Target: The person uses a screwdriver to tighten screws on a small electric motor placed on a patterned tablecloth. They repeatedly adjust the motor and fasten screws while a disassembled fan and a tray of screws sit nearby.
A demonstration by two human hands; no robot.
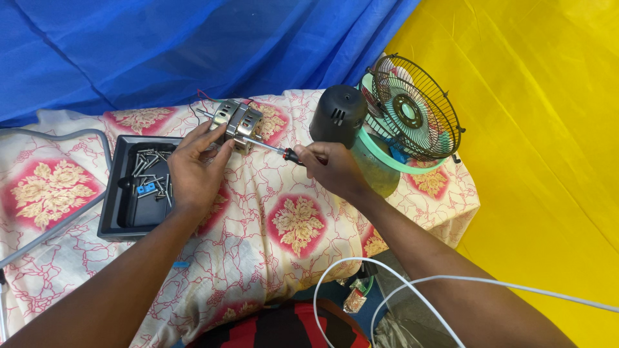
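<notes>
On a floral cloth just right of a dark screw tray (115, 193), the left hand (193, 169) grips a heavy-looking, rigid metal fan motor (237, 121) by its casing, while the right hand (332, 169) clenches a screwdriver (278, 151) touching it.

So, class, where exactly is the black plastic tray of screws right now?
In the head view, the black plastic tray sits on the floral cloth at the person's left, just beside the left hand that steadies the silver metal motor.
</notes>
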